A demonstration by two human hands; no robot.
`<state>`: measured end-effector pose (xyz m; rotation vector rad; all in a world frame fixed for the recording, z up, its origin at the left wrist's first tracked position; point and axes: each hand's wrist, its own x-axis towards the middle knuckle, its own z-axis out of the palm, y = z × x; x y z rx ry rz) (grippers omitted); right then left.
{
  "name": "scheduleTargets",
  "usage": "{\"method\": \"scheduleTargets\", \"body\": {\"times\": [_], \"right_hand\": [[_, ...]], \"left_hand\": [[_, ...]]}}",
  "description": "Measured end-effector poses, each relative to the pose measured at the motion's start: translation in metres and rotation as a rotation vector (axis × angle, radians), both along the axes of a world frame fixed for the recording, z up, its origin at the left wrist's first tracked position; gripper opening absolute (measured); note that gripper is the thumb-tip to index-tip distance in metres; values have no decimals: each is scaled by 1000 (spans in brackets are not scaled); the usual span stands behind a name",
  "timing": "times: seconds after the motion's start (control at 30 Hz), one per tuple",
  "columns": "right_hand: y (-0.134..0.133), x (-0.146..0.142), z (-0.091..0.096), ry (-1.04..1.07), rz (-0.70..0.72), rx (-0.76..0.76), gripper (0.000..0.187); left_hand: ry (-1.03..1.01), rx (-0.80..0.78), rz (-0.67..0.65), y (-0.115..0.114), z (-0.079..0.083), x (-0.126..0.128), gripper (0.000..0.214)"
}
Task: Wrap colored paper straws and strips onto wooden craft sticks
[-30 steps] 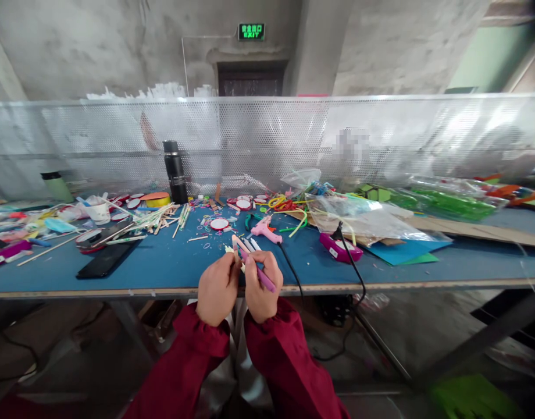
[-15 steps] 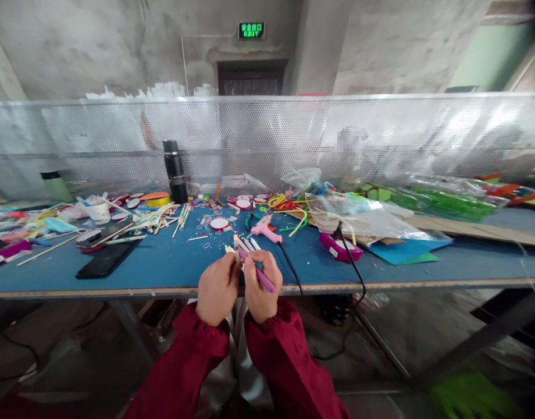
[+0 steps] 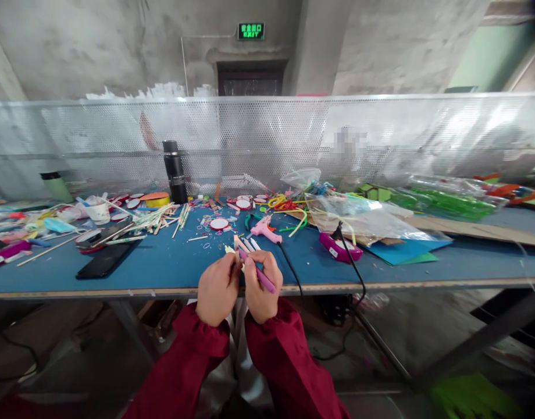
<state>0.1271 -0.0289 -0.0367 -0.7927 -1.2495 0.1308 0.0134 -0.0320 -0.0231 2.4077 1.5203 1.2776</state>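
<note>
Close together at the table's front edge, both my hands are closed. My left hand (image 3: 217,290) pinches a flat, light wooden craft stick (image 3: 236,242) that points up and away from me. In my right hand (image 3: 262,291) is a purple marker (image 3: 266,281), slanted so its front end meets or nearly meets the stick; the fingers hide the exact contact. Just beyond the hands lie some pale pen-like sticks (image 3: 255,244), partly covered by my fingers. A pink glue gun (image 3: 266,229) lies behind them on the blue tabletop (image 3: 163,269).
A black phone (image 3: 105,259) and a pile of thin wooden sticks (image 3: 156,220) are on the left. A black bottle (image 3: 175,174) stands at the back. Small rubber bands surround a round red-rimmed piece (image 3: 219,223). A magenta box (image 3: 341,249) with a black cable and plastic bags (image 3: 359,215) are on the right.
</note>
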Motion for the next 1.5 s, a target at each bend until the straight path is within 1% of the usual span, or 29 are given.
{"method": "scheduleTargets", "body": {"times": [0.17,0.3,0.97,1.5], "right_hand": [[-1,-1,2,2,16,11,13],[-2,-1,4,14,9,1,11],[-1,0,2,0,4,-5,11],[-1,0,2,9,58,2,12]], "left_hand": [[6,-3,6,0,0,0,22],[-3,16,10,0,-1,0,21],[8,-5,3,-1,1,0,21],[9,-24,2,-1,1,1,18]]}}
